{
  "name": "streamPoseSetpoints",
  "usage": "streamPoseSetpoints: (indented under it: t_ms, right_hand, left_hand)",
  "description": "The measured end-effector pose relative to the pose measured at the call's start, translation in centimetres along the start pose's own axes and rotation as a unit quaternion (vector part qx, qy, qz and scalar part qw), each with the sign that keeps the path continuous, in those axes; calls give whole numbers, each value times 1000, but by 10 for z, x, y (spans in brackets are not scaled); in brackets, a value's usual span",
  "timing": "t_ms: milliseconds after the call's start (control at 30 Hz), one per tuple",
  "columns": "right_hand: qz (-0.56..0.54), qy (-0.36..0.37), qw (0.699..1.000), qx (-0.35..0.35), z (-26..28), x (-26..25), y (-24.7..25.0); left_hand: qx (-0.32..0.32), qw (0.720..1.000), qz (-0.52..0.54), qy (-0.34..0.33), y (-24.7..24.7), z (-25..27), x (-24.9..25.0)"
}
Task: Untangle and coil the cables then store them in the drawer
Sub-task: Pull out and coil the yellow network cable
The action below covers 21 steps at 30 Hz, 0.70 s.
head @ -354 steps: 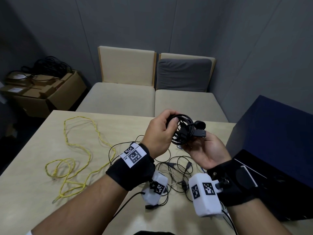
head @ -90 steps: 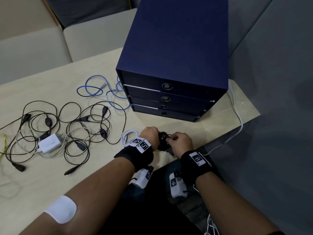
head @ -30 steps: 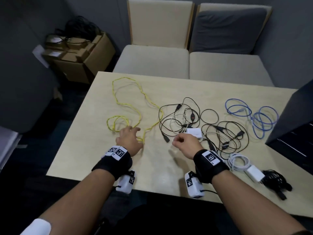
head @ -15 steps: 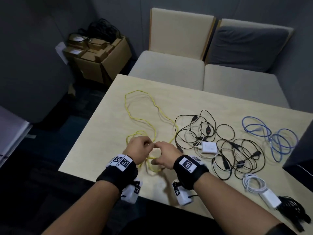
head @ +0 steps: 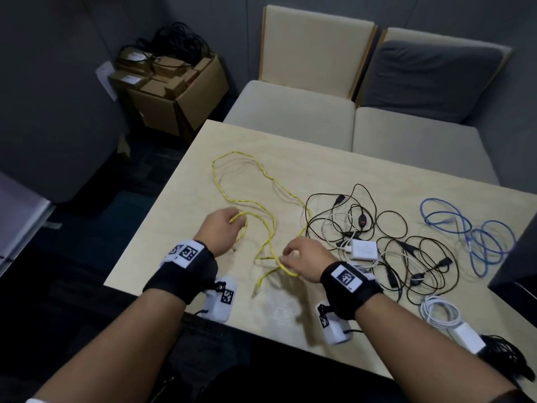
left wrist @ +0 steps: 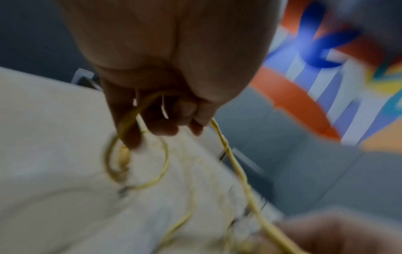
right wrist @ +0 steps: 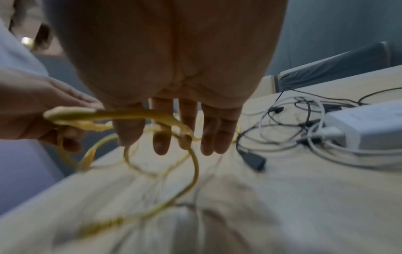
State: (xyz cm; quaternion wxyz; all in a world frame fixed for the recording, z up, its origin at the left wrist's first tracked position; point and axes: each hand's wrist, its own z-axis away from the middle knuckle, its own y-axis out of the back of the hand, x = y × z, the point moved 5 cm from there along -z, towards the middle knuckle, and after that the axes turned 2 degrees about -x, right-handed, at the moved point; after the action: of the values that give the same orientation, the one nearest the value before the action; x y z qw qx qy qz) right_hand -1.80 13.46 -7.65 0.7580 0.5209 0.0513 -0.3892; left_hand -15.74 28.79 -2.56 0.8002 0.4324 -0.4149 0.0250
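Note:
A long yellow cable point(head: 235, 153) sprawls over the left half of the light wooden table point(head: 334, 164). My left hand point(head: 234, 221) has its fingers curled round a loop of it, and one plug end hangs below the fist point(left wrist: 165, 123). My right hand point(head: 286, 255) pinches another stretch of the yellow cable point(right wrist: 195, 171) between thumb and forefinger, its other fingers point(right wrist: 161, 137) hanging straight. A corner of the dark blue drawer unit point(head: 520, 251) shows at the right edge. The yellow cable point(left wrist: 237, 170) runs taut from the left fist towards the right hand.
A tangle of black cables point(head: 392, 248) with a white charger point(head: 363, 250) lies right of my hands. A blue cable point(head: 470, 234) is beyond it. A coiled white cable point(head: 444, 315) and a coiled black cable point(head: 505, 356) sit near the front edge. Chairs point(head: 290, 112) and a cardboard box point(head: 174, 91) stand behind.
My hands were together on the yellow cable half a second ago. They have now drawn apart, the left one carrying a loop to the left and away.

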Motion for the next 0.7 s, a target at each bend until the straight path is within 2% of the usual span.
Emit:
streamPoseSetpoints:
  t_ms: [67,133,233,300,400,533,700]
  right_hand:
    - [-51,26,997,61,7,-14,30]
    - [-155,74,976,131,20,-35,64]
    - [-261,134,945,146,40,-67,108]
    - [-253,140,944,156,51,-74,135]
    - [-269,152,917,253,75,-64,191]
    - [-224,161,876,395,125,-43,263]
    - [-191,147,819,521,172,-8,304]
  left_hand:
    - [30,997,57,-46,24,4,35]
    - [43,988,118,-84,41,10,70]
    - [51,965,211,-145,59,18,117]
    - [39,946,271,-173,69,23,142]
    - [-1,923,314,-223,75,29,168]
    - [-92,915,285,-271,33,40,192]
    - [-178,875,323,-314,-15,50,241]
